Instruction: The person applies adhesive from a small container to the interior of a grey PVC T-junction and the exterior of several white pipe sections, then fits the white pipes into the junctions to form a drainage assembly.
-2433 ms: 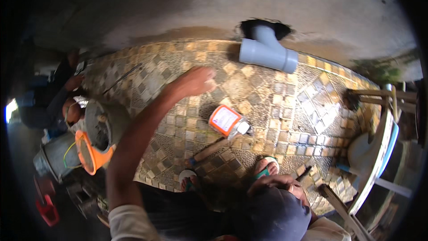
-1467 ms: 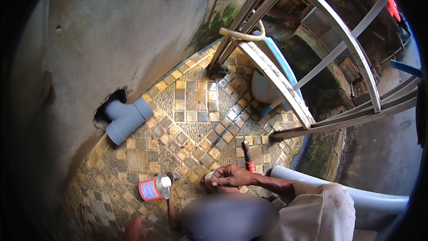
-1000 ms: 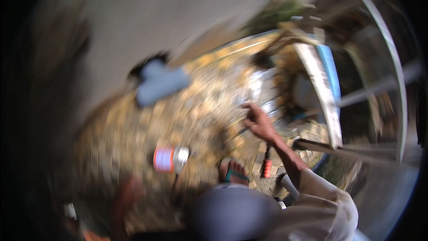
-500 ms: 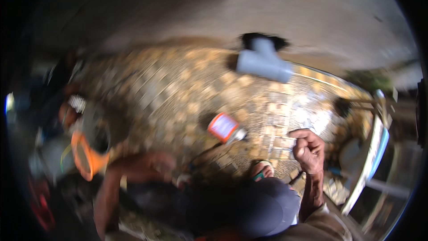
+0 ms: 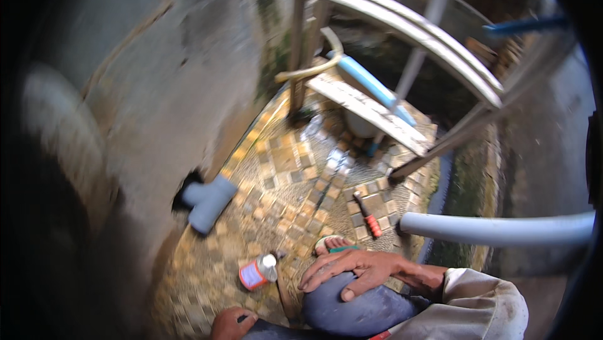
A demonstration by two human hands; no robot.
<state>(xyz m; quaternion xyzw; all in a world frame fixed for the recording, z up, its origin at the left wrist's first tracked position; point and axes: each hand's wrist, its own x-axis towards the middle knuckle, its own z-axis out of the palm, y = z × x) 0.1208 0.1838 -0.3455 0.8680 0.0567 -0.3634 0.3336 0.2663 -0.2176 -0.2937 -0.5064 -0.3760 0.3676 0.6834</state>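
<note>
Hands rest apart, lower centre: right hand (image 5: 367, 269), raised moments ago, spreads over knee (image 5: 333, 312), left hand (image 5: 231, 323) unclear, grey pipe fitting (image 5: 212, 204) untouched.

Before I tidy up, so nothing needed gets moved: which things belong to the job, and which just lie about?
Likely the job's: grey pipe fitting; orange-labelled bottle; red-handled tool; pale pipe.
Probably lying about: slatted frame; yellowish tube.

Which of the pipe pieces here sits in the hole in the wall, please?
The short grey branched pipe, whose side arm enters the hole in the wall; the long pale pipe at right shows no branch and lies away from it.
</note>
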